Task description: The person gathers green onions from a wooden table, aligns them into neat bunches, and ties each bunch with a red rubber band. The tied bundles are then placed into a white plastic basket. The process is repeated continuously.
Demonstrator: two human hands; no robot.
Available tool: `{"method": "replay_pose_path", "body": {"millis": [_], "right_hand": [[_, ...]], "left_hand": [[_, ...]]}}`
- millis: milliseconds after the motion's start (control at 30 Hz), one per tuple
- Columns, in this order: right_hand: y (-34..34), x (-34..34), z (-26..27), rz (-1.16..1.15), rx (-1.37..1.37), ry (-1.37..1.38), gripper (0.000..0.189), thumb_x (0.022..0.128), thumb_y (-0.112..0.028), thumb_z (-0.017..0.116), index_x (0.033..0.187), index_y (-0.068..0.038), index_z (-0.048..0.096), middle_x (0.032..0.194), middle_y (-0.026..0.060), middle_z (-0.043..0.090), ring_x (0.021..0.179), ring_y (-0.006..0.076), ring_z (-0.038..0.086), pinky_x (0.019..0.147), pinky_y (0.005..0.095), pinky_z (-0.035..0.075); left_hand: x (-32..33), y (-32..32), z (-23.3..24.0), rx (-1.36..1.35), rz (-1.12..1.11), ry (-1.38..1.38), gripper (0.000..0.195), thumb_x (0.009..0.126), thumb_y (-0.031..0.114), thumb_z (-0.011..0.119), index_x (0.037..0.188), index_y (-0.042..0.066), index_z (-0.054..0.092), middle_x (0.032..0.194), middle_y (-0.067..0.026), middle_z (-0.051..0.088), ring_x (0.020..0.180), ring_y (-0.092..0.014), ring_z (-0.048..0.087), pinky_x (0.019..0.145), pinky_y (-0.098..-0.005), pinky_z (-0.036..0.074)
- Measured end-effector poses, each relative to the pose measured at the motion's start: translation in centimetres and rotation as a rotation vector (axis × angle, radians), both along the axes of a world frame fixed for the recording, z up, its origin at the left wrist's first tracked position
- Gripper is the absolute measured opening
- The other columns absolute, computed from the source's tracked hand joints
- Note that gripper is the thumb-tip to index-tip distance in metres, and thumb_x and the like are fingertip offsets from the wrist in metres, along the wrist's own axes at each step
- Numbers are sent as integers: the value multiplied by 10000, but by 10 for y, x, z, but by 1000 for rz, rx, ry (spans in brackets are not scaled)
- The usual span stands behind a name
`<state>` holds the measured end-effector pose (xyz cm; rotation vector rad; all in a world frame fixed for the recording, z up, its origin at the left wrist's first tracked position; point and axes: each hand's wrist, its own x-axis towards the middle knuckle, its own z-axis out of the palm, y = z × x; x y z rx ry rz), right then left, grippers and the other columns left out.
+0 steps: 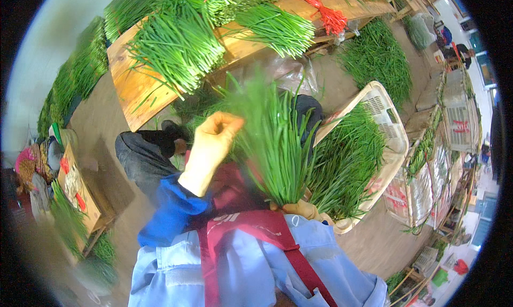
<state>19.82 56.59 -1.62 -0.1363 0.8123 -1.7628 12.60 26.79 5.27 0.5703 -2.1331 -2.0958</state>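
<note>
My right hand (303,209), in what looks like a pale glove, is closed around the lower end of a bunch of green chives (276,158) in front of my apron. The leaves fan upward, and their upper left part is motion-blurred. Left of the bunch is my left hand (214,140), in a pale glove with its fingers curled and the fingertips pinched beside the leaves. Blur hides whether a leaf is between them. A whitish plastic crate (394,142) of loose chives (346,162) stands at my right, close to that hand.
A wooden table (128,92) ahead bears chive bundles (176,46) and red ties (330,18). More chives (376,58) lie on the floor beyond the crate. Stacked crates (459,110) stand far right. At left, a person (36,162) is beside another wooden table (90,202).
</note>
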Motion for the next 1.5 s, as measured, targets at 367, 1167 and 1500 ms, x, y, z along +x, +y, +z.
{"method": "replay_pose_path", "body": {"millis": [367, 1167, 1500], "right_hand": [[-17, -7, 1, -84, -11, 52, 561, 858, -102, 687, 1373, -34, 474, 1281, 65, 560, 1134, 183, 512, 966, 357, 425], [-17, 0, 25, -329, -70, -282, 366, 866, -201, 708, 1144, -26, 546, 831, 37, 527, 639, 106, 440, 534, 253, 368], [-12, 5, 5, -174, -50, -227, 528, 885, -227, 684, 1350, -74, 484, 1197, 43, 564, 1012, 136, 516, 841, 278, 448]], "left_hand": [[22, -18, 70, 121, -82, 16, 301, 946, 304, 659, 1122, 61, 684, 573, 54, 513, 447, -30, 403, 428, -193, 299], [24, -59, 67, -67, -19, -230, 447, 987, 456, 539, 894, 46, 691, 495, 10, 518, 366, -72, 412, 380, -212, 321], [53, 9, -2, 436, -267, -303, 309, 979, 338, 595, 1120, 79, 688, 683, -17, 639, 462, -78, 496, 462, -219, 409]]}}
